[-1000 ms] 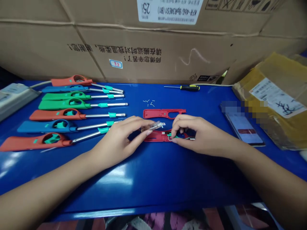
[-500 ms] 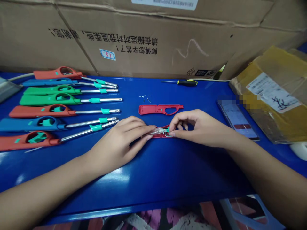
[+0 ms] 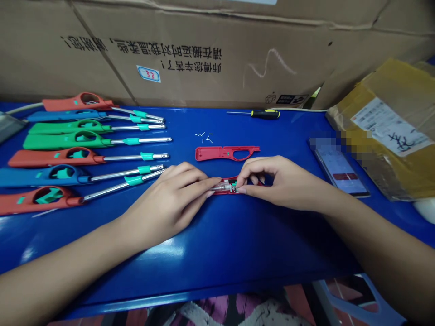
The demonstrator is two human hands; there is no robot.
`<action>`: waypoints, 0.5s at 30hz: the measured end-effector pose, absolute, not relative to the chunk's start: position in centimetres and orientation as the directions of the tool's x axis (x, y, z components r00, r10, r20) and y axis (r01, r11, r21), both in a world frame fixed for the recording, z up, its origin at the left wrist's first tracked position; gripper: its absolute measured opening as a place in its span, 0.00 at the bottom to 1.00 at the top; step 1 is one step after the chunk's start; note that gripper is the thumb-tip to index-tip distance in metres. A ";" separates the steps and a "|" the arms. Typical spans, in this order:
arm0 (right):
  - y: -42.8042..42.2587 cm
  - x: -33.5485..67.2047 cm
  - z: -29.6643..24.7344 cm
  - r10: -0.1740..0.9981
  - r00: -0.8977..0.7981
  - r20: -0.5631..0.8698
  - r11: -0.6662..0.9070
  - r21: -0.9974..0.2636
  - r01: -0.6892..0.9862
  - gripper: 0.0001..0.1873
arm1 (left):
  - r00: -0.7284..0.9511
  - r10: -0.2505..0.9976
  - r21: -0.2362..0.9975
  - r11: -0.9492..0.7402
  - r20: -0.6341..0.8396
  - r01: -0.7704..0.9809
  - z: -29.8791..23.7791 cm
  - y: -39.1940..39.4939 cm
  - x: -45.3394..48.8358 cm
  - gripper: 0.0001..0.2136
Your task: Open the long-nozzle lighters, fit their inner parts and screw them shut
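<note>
A red lighter shell half (image 3: 222, 193) lies on the blue table between my hands, open side up. Inside it are a clear fuel tank (image 3: 222, 186) with a white valve end and a small green trigger piece (image 3: 235, 185). My left hand (image 3: 175, 199) is closed around the left end of the shell and tank, thumb and forefinger together. With thumb and forefinger, my right hand (image 3: 280, 183) pinches at the green piece, partly hiding it and the shell's right end. Just beyond lies the matching red shell half (image 3: 209, 154), with small screws (image 3: 205, 137) behind it.
Several long-necked lighters (image 3: 64, 141) in orange, blue and green lie in a row at left. A screwdriver (image 3: 265, 114) rests before a large carton (image 3: 190, 27). At right are a phone (image 3: 335, 165) and a taped yellow-brown package (image 3: 384, 99).
The green trigger piece sits lower in the shell, and my right fingertips have shifted slightly left with it. My left hand keeps its hold. The whole view has shifted a little.
</note>
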State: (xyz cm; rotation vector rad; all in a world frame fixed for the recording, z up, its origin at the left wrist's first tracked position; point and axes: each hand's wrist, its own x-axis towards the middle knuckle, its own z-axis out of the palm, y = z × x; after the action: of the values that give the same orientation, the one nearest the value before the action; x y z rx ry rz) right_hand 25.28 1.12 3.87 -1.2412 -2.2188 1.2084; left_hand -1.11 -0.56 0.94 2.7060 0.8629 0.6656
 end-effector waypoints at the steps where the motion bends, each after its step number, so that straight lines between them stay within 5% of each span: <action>1: 1.1 25.3 3.8 0.815 -0.568 -0.115 0.265 -0.798 0.541 0.04 | 0.725 0.592 0.339 -0.802 0.352 0.491 0.9 -0.5 -1.1 0.15; 15: 0.9 25.2 3.6 0.802 -0.592 -0.075 0.321 -0.782 0.534 0.03 | 0.724 0.618 0.369 -0.778 0.305 0.508 1.0 -0.8 -1.2 0.15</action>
State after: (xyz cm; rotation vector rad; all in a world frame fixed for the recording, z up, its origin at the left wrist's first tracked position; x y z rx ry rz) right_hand 25.22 0.92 3.60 -1.1959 -2.2655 1.1496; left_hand -1.19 -0.81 1.01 2.6694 0.8897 0.6084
